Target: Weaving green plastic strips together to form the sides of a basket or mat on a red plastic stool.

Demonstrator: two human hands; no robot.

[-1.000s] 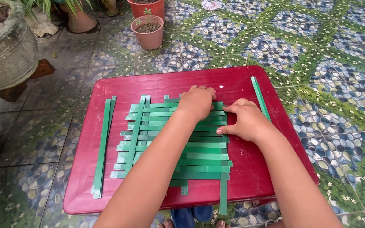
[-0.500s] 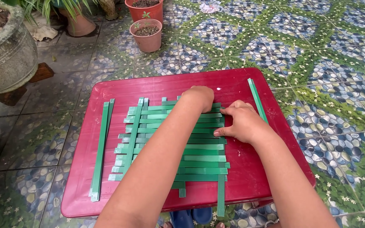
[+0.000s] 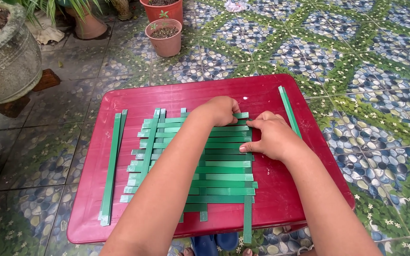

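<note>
**Tightening the far edge of a green strip weave**

A mat of green strips lies flat on a red table, spread from near the far edge toward the near edge, with one long upright strip reaching past the weave almost to the near edge. The step in hand looks like seating the topmost cross strips: both hands work at the far right corner of the weave.

The left hand lies knuckles-up on the top cross strips, fingers curled down and close together, pressing the weave flat; whether anything is pinched under it cannot be seen. The right hand rests just beside it at the right ends of the cross strips, fingers loosely bent, thumb and forefinger meeting at the strip ends near the weave's right edge, gripping nothing that is clearly lifted.

The next move probably calls for sliding a strip snug against its neighbours while the other hand keeps the rows from shifting.

Spare strips lie along the table's left edge, and another spare along the right edge. Clay pots stand on the tiled floor beyond.
</note>
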